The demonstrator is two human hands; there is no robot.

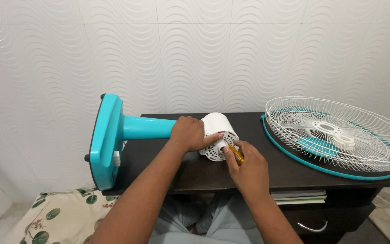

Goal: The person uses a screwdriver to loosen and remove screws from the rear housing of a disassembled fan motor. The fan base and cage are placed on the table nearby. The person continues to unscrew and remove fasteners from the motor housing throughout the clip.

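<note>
A table fan lies on its side across the dark worktop (195,174), its turquoise base (107,140) hanging off the edge at nine o'clock and its turquoise neck (147,127) running toward the centre, where the white motor housing (218,131) sits with its vented front face turned toward the person. The left hand (188,133) is wrapped around the joint where neck meets housing, fingers closed over the top and thumb stretched along the white face, a grip that looks meant to keep the round body from rolling or twisting on the flat surface. The right hand (247,165), coming in from five o'clock, is closed on a yellow-handled screwdriver (236,154), thumb and forefinger pinching it near the tip, which is pressed against the housing's face beside the central hub; the tip itself is hidden by the fingers. Laying the fan flat puts that face at a convenient angle for the tool. Well apart at three o'clock, the white wire guard (339,135) with a turquoise rim rests on the worktop, holding a turquoise blade (317,145) and white hub pieces inside. A stack of books (299,197) sits on a shelf below, and a leaf-patterned cloth (55,217) lies at seven o'clock.
</note>
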